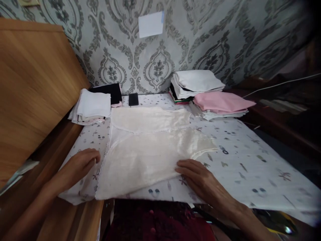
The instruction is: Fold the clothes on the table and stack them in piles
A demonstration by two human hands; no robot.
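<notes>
A cream garment (147, 154) with white lace trim along its overlapping front edges lies spread out on the patterned cloth. My left hand (82, 164) hovers beside the garment's left edge, just apart from it; its fingers are loosely bent, a gap shows by the thumb, and nothing is visible in it. My right hand (198, 174) rests with fingers stretched over the garment's near right edge, touching the fabric. The thumb of that hand is mostly hidden. A few wrinkles run across the fabric's right part.
A white folded stack (94, 103) and a black folded cloth (110, 92) stand at back left, near a dark phone-like object (133, 99). Back right hold a white stack (198, 80) and a pink-topped stack (223, 102). A wooden panel (37, 80) rises on the left.
</notes>
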